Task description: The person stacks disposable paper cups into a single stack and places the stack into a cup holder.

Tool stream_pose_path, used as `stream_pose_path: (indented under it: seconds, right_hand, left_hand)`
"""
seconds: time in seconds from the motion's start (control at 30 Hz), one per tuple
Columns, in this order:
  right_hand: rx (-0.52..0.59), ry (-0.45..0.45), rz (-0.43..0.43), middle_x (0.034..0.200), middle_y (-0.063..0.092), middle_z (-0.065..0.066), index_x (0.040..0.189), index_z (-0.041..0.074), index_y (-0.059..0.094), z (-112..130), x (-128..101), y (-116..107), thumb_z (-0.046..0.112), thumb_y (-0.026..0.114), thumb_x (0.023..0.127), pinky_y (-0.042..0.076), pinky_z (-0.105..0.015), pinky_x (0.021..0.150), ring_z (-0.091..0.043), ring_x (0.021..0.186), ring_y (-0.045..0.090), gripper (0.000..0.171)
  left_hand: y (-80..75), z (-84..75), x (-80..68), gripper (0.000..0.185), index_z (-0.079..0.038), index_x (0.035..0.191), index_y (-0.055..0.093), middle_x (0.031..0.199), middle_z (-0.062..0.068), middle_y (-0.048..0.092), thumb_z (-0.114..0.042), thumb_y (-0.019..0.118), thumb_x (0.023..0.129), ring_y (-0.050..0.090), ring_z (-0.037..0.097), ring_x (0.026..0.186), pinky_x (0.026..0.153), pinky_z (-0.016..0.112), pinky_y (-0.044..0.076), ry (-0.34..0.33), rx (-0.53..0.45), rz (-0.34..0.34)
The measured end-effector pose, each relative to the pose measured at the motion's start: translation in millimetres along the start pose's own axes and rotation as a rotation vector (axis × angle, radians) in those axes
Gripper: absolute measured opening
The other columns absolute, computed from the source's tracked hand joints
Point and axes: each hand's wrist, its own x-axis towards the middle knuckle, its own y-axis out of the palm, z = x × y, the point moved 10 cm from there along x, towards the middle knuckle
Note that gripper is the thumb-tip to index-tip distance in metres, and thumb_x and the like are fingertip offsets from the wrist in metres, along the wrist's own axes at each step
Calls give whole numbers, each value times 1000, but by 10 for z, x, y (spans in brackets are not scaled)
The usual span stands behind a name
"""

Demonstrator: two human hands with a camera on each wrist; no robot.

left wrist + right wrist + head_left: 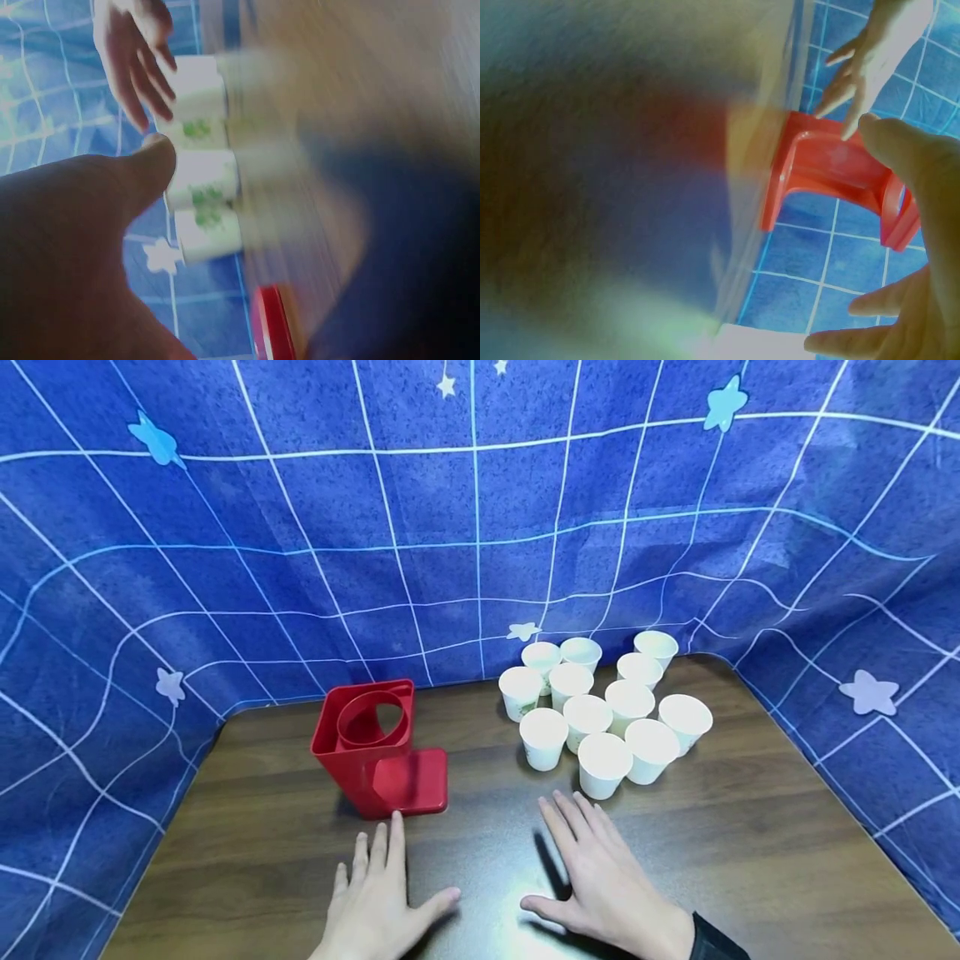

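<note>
The head camera looks forward and down over the counter (750,843), taking in both hands. Each wrist camera sits close and blurred, facing across; all three share the red holder (375,752), at ten o'clock of centre in the head view.

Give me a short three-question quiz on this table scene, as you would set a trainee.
1. True or false: the left hand grips the red plastic cup holder.
2. Which hand lies nearer the cluster of white paper cups: A left, B right?
3. Fill in: both hands rest flat on the brown wooden ____.

Key: 1 false, its straight fingers lie just before the base; 2 B; 3 table.
</note>
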Motion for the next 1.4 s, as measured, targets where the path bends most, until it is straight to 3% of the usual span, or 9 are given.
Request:
stream_pose_path:
  seconds: [0.37,0.57,0.73,0.87,1.4]
  right_hand:
    - [-132,5,-71,155,47,-21,150,6,50,9,-83,-119,88,63,72,36,-70,112,-48,147,35,114]
    - [-126,84,-50,157,44,-22,153,9,47,-79,-94,-138,91,57,74,30,-76,111,-51,146,34,114]
    - [-90,148,-75,160,40,-21,156,13,44,-176,-72,-192,90,62,71,27,-77,112,-53,148,30,116]
    - [-89,148,-94,159,41,-22,155,13,46,-181,-59,-219,91,63,70,27,-78,111,-54,148,30,116]
    - [-113,120,-103,158,42,-23,153,11,47,-141,-52,-219,91,64,69,29,-80,109,-55,147,30,117]
  left_hand:
    - [-18,-525,-182,128,-24,165,22,171,13,23,-97,52,66,15,46,156,116,83,10,117,144,-114]
    - [-23,-705,-219,131,-24,165,22,172,13,17,-100,51,63,11,45,157,115,84,5,138,152,-128]
    - [-112,-694,-183,131,-25,166,19,172,14,16,-97,56,63,10,47,157,113,86,3,108,144,-180]
    - [-147,-658,-155,131,-24,166,18,172,14,15,-95,58,64,9,49,156,112,87,1,90,129,-195]
    - [-89,-609,-136,133,-28,167,13,173,12,11,-98,56,62,8,49,157,111,87,-2,61,108,-142]
